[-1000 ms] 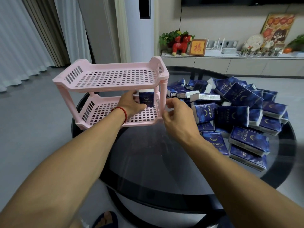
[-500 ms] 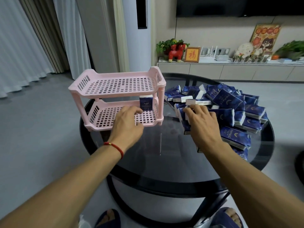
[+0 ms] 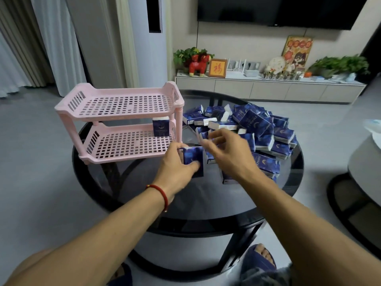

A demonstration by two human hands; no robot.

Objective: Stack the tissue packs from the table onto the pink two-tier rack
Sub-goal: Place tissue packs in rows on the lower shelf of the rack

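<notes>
A pink two-tier rack (image 3: 123, 104) stands on the left of a round dark glass table (image 3: 185, 199). One blue tissue pack (image 3: 161, 128) stands upright at the right end of its lower tier; the top tier holds nothing. My left hand (image 3: 177, 168) grips a blue tissue pack (image 3: 192, 156) just in front of the rack's right corner, thumb across its front. My right hand (image 3: 228, 153) hovers beside that pack with fingers spread and loosely bent, holding nothing. A heap of blue tissue packs (image 3: 261, 129) covers the table's right side.
A white low cabinet (image 3: 268, 89) with ornaments and plants runs along the back wall under a dark screen. A second round table (image 3: 362, 162) sits at the right edge. My slippered feet (image 3: 259, 256) show under the table.
My left hand left the rack's lower tier and now holds a pack in front of the rack. My right hand drew back from the heap toward that pack. The camera moved back.
</notes>
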